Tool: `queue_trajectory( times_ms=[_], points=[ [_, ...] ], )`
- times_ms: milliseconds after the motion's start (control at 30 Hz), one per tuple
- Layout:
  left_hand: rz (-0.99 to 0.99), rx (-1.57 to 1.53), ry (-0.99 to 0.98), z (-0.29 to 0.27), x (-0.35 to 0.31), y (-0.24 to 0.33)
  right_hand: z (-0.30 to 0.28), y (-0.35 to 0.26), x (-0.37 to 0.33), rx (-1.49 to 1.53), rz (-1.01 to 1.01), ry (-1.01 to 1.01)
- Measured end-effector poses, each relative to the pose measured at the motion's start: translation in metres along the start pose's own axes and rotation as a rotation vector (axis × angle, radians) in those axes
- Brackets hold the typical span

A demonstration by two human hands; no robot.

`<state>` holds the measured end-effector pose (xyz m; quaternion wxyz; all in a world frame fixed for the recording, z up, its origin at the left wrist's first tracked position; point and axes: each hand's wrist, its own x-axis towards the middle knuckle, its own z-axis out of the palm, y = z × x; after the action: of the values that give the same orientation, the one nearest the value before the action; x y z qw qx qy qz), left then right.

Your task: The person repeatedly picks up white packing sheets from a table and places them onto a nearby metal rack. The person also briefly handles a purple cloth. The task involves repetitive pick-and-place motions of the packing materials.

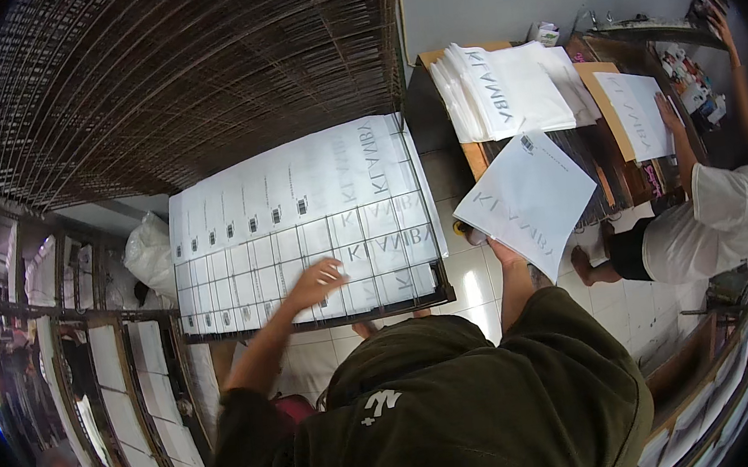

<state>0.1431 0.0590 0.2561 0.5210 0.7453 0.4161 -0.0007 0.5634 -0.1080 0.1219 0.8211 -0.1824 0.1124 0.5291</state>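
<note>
My right hand (506,253) is closed on the lower edge of a white printed sheet (528,196), held tilted between the rack and the table. The sheet carries large dark letters and a small barcode. My left hand (317,282) hovers over the wire drying rack (305,315), its fingers loosely spread and nothing visible in them. Beneath it, overlapping white printed sheets (243,187) lie in a row on the rack's grid. Whether the left fingertips touch the wire cannot be told.
Raised wire shelves (197,79) stand above the rack's far side. A stack of white printed sheets (522,84) lies on the table (475,156). To the right, a co-worker (706,219) lays a hand on another sheet (635,114). Loaded racks (141,382) stand at the left.
</note>
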Motion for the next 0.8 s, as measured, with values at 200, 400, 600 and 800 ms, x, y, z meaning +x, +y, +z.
queue_trajectory(
  times_ms=[200,400,600,800],
  points=[
    [0.534,0.527,-0.067,0.076,0.044,0.074,0.018,-0.006,-0.049,-0.029,-0.053,-0.081],
    [0.921,1.07,-0.316,0.124,0.091,0.165,0.031,0.0,-0.072,-0.078,-0.044,-0.112],
    [0.955,1.316,-0.222,0.184,0.143,0.171,0.029,0.005,-0.092,0.001,-0.072,-0.076],
    [0.947,1.306,-0.251,0.211,0.157,0.169,0.01,0.011,-0.089,-0.224,-0.344,0.187]
  ],
)
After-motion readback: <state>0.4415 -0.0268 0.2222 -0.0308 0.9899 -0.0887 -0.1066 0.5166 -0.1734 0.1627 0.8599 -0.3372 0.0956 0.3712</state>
